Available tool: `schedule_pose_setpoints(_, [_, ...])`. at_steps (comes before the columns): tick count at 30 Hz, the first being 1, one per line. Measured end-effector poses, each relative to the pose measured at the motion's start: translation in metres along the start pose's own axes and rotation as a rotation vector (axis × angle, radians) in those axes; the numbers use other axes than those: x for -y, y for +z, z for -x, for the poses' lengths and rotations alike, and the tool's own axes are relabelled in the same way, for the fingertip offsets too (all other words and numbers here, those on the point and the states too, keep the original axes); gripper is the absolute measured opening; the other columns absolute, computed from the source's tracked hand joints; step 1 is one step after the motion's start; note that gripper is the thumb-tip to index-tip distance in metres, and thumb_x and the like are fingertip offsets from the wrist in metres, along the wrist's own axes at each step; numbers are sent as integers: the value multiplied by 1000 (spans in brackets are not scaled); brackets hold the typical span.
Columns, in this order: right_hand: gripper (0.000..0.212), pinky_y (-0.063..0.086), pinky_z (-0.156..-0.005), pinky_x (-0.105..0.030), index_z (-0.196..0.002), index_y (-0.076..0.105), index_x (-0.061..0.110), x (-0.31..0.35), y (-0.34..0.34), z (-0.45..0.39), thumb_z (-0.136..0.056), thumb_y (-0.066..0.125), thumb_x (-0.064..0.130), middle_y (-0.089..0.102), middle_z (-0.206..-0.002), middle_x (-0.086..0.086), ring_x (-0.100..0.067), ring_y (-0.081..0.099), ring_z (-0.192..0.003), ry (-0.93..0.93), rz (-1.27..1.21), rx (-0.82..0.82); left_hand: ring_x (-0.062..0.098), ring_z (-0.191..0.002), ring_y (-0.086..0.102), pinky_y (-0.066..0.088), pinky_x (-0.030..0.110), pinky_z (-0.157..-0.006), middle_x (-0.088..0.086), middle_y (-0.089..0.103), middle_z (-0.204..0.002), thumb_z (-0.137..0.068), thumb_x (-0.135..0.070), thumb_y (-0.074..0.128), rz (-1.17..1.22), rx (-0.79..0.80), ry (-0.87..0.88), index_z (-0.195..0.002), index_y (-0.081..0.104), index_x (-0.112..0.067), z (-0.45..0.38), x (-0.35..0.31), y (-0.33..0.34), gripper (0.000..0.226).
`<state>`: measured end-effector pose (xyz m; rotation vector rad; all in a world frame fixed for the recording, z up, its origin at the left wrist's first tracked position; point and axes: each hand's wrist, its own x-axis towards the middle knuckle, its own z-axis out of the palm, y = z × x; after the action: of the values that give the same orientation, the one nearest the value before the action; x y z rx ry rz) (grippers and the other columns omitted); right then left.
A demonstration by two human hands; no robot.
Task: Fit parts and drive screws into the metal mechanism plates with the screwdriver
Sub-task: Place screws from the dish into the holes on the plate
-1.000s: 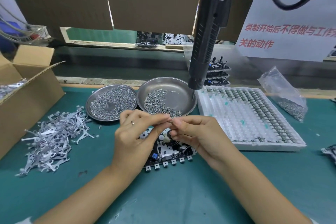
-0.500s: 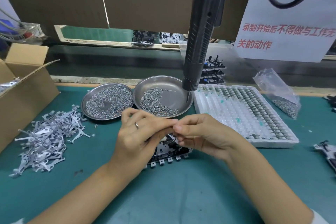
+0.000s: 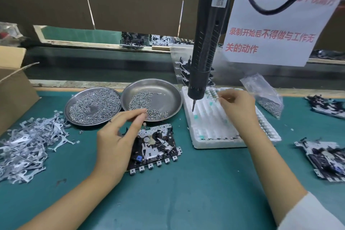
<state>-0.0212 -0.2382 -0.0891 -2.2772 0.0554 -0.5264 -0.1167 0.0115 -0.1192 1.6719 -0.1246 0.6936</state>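
centrally, a metal mechanism plate (image 3: 155,147) lies flat on the green mat (image 3: 186,192), just below two round steel dishes. the left dish (image 3: 93,106) is thickly covered with screws; the right dish (image 3: 152,99) holds a thinner scatter. the left hand (image 3: 119,136) hovers over the plate's left edge, thumb and forefinger brought together at the right dish's near rim; whether they pinch a screw cannot be told. the right hand (image 3: 237,104) reaches over a white foam tray (image 3: 214,130) at centre right, fingertips pinched on something too small to make out. the black screwdriver (image 3: 207,43) hangs upright from the top of the frame, tip above the tray. a heap of flat metal levers (image 3: 28,145) lies at lower left.
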Motion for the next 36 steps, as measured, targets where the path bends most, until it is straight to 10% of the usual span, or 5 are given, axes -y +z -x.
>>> schedule_pose_setpoints(11, [29,33,-48,-29,-58,49,12,11,5,-46,-72,43,-13,50,-62,-7,-29,45,-60,-258,648,326,2,-82,65,48,11,-76,-12,72,-85,-80,-16,71,80,-80,-132,-86,72,-25,-6,12,-1,11])
schedule_pose_setpoints(21, [44,49,-66,-37,-110,65,8,15,12,-50,-78,43,-12,66,-106,-14,-34,62,-89,-354,877,317,-1,-80,66,46,8,-75,-16,72,-84,-70,-35,72,109,-27,-115,-82,73,-44,-5,14,-2,15])
schedule_pose_setpoints(27, [30,47,-68,-34,-96,65,2,16,14,-50,-80,44,-12,64,-96,-13,-33,61,-92,-360,888,333,-4,-81,65,47,9,-74,-19,72,-84,-67,-41,70,100,-14,-120,-81,73,-49,-5,11,-1,16])
schedule_pose_setpoints(33, [19,42,-65,-29,-74,69,3,20,-10,-20,-81,55,-8,63,-76,-6,-21,56,-73,-137,315,168,0,-84,65,45,9,-77,-15,72,-86,-70,-33,70,82,3,-104,-79,73,-46,-4,7,-1,16])
schedule_pose_setpoints(36, [14,58,-70,-32,-76,71,11,36,-16,22,-81,67,-2,72,-73,-6,-20,68,-68,100,-223,484,-3,-83,64,42,5,-76,-17,71,-86,-70,-31,70,62,21,-73,-80,72,-41,-2,5,1,14])
